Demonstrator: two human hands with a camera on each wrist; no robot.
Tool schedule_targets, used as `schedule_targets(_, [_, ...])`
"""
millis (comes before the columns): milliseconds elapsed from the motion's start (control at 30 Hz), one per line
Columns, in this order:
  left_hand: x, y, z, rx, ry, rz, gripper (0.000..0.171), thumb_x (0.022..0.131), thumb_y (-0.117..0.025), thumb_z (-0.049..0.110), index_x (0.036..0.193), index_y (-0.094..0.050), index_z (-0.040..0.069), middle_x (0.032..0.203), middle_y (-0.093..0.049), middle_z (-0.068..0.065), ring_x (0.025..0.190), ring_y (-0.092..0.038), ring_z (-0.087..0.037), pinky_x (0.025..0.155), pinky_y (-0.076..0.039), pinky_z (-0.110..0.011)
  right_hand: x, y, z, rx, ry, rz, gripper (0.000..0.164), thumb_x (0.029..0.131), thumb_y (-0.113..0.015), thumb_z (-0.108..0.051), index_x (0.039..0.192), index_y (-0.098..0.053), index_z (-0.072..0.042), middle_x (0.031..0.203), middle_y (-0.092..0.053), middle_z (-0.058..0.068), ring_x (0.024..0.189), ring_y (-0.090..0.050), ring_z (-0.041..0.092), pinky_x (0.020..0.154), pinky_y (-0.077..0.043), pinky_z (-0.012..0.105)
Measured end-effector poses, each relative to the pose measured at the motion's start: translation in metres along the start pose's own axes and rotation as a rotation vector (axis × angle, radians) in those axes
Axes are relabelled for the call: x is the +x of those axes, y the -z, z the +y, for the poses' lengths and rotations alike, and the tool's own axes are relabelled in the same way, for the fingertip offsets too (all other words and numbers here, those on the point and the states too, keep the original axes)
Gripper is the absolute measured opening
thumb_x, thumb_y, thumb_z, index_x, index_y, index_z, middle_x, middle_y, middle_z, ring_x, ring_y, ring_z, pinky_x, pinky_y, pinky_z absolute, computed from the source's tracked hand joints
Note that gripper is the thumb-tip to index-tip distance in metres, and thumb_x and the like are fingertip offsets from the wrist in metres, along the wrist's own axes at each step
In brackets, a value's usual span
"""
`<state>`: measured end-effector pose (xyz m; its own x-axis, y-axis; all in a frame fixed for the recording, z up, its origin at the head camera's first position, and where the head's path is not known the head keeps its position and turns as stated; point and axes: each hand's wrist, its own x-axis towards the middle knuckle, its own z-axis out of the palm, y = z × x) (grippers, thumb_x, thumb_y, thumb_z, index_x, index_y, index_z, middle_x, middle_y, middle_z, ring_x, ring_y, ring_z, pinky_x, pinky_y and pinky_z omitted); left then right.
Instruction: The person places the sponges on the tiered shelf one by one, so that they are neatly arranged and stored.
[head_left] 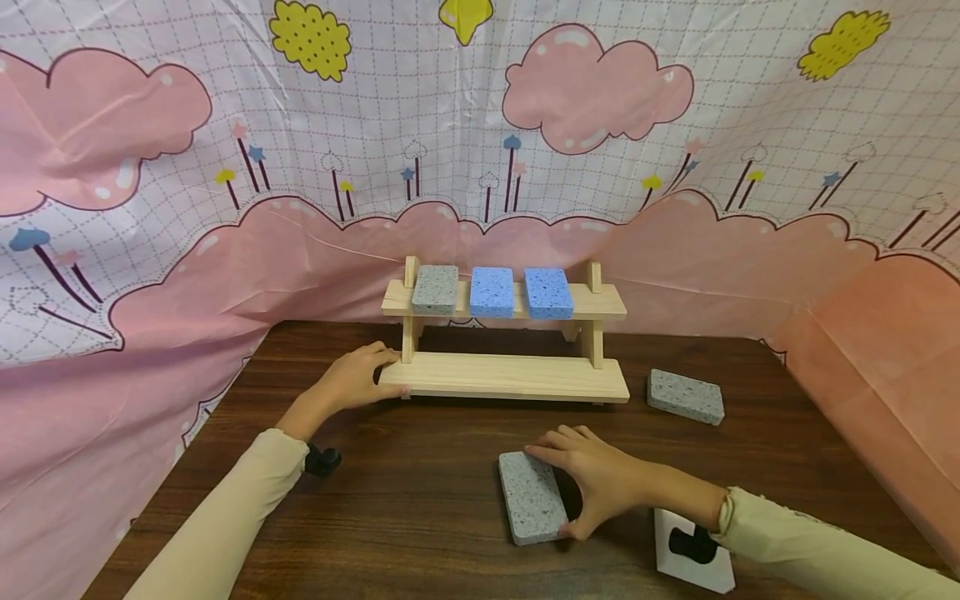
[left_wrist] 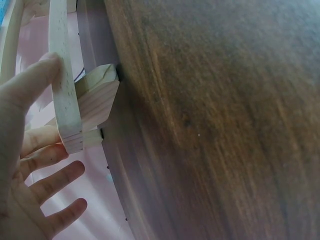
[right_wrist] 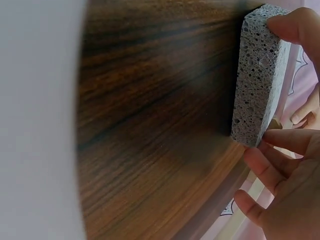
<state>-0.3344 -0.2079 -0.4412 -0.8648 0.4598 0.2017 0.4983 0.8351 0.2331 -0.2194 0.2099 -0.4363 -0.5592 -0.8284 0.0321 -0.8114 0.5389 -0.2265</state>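
Note:
My left hand (head_left: 356,379) holds the left end of a two-tier wooden shelf (head_left: 502,377), thumb and fingers on either side of the lower board (left_wrist: 67,107). On the upper tier lie a grey sponge (head_left: 436,290) and two blue sponges, one in the middle (head_left: 492,292) and one at the right (head_left: 548,292). In front of the shelf, my right hand (head_left: 600,475) pinches another grey sponge (head_left: 531,498) by its ends, between thumb and fingers. The right wrist view shows this sponge (right_wrist: 255,75) close up, pitted, with the thumb at one end and fingertips at the other.
A further grey sponge (head_left: 686,397) lies on the dark wooden table (head_left: 390,517), right of the shelf. Under the right wrist is a white flat object (head_left: 712,571), partly hidden. A patterned pink and white cloth (head_left: 480,183) hangs behind and beside the table.

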Motion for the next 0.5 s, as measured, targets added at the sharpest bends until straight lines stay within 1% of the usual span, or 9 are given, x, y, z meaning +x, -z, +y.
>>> schedule_targets(100, [0.000, 0.000, 0.000, 0.001, 0.002, -0.002, 0.066, 0.087, -0.076, 0.053, 0.135, -0.066, 0.009, 0.127, -0.063, -0.012, 0.114, -0.064, -0.034, 0.095, -0.053, -0.056, 0.002, 0.001, 0.000, 0.044, -0.002, -0.011, 0.104, 0.068, -0.089, -0.050, 0.151, -0.048, -0.004, 0.141, -0.054, 0.006, 0.123, -0.048, 0.017, 0.102, -0.044, 0.063])
schedule_targets(200, [0.000, 0.000, 0.000, 0.002, 0.002, -0.002, 0.066, 0.087, -0.077, 0.053, 0.135, -0.066, 0.009, 0.127, -0.063, -0.011, 0.114, -0.064, -0.033, 0.095, -0.053, -0.056, 0.004, 0.003, -0.001, 0.062, 0.006, -0.006, 0.103, 0.067, -0.090, -0.047, 0.151, -0.047, -0.004, 0.141, -0.053, 0.006, 0.121, -0.047, 0.015, 0.101, -0.046, 0.062])
schedule_targets(233, [0.000, -0.001, -0.001, 0.003, 0.002, -0.002, 0.066, 0.087, -0.077, 0.054, 0.135, -0.066, 0.009, 0.127, -0.063, -0.011, 0.114, -0.064, -0.033, 0.095, -0.053, -0.056, 0.004, 0.004, -0.002, 0.060, 0.012, 0.000, 0.103, 0.067, -0.090, -0.046, 0.151, -0.047, -0.004, 0.141, -0.053, 0.006, 0.120, -0.046, 0.014, 0.100, -0.046, 0.061])
schedule_targets(367, [0.001, -0.001, -0.002, 0.005, 0.004, -0.005, 0.066, 0.087, -0.077, 0.054, 0.135, -0.066, 0.009, 0.127, -0.063, -0.011, 0.114, -0.064, -0.033, 0.095, -0.053, -0.055, 0.007, 0.009, -0.003, 0.030, 0.041, 0.028, 0.103, 0.066, -0.091, -0.046, 0.150, -0.048, -0.005, 0.141, -0.054, 0.007, 0.118, -0.046, 0.012, 0.096, -0.048, 0.047])
schedule_targets(467, [0.001, -0.001, -0.001, 0.006, 0.002, -0.004, 0.066, 0.087, -0.077, 0.053, 0.134, -0.066, 0.009, 0.128, -0.063, -0.011, 0.114, -0.064, -0.034, 0.095, -0.053, -0.055, 0.010, 0.012, -0.003, 0.023, 0.048, 0.042, 0.102, 0.066, -0.091, -0.044, 0.150, -0.049, -0.005, 0.141, -0.054, 0.007, 0.118, -0.046, 0.012, 0.094, -0.047, 0.041])
schedule_targets(500, [0.001, -0.001, -0.001, 0.008, 0.001, -0.003, 0.066, 0.087, -0.077, 0.053, 0.134, -0.066, 0.008, 0.128, -0.063, -0.012, 0.114, -0.064, -0.034, 0.095, -0.053, -0.056, 0.011, 0.013, -0.003, 0.023, 0.051, 0.047, 0.101, 0.066, -0.091, -0.044, 0.149, -0.049, -0.004, 0.141, -0.054, 0.007, 0.118, -0.046, 0.013, 0.094, -0.047, 0.041])
